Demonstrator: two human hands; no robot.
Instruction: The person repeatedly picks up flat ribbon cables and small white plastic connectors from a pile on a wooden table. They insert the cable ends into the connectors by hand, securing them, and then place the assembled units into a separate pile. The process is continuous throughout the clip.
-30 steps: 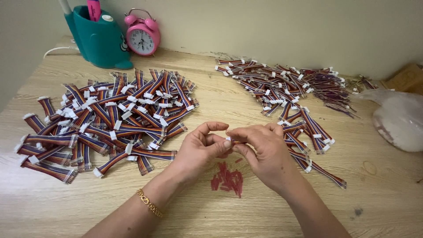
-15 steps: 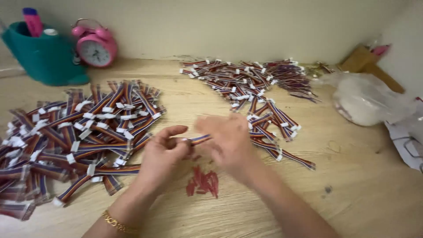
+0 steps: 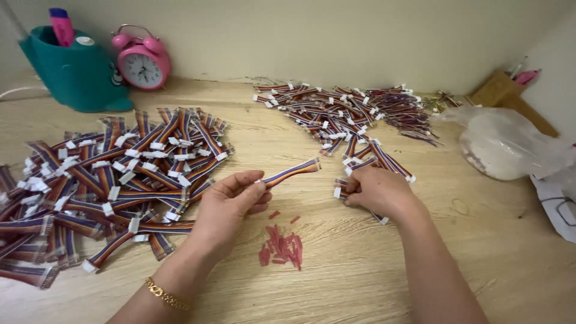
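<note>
My left hand [image 3: 231, 204] pinches one end of a short multicoloured ribbon cable [image 3: 294, 172] with white connectors, held just above the wooden table [image 3: 336, 288]. My right hand [image 3: 375, 192] rests on the near edge of the right pile of ribbon cables [image 3: 342, 114], its fingers closed around a cable with a white connector [image 3: 338, 192] showing. A big heap of the same cables [image 3: 114, 180] lies to the left of my left hand. Small red scraps [image 3: 282, 249] lie on the table between my wrists.
A teal pen holder [image 3: 72, 66] and a pink alarm clock [image 3: 143, 63] stand at the back left by the wall. A clear plastic bag [image 3: 504, 144] of white parts lies at the right, with a wooden block [image 3: 498, 90] behind it.
My hands were together working on one cable. Now they are apart: the left keeps that cable, the right has reached out to the right pile. The camera has turned right.
</note>
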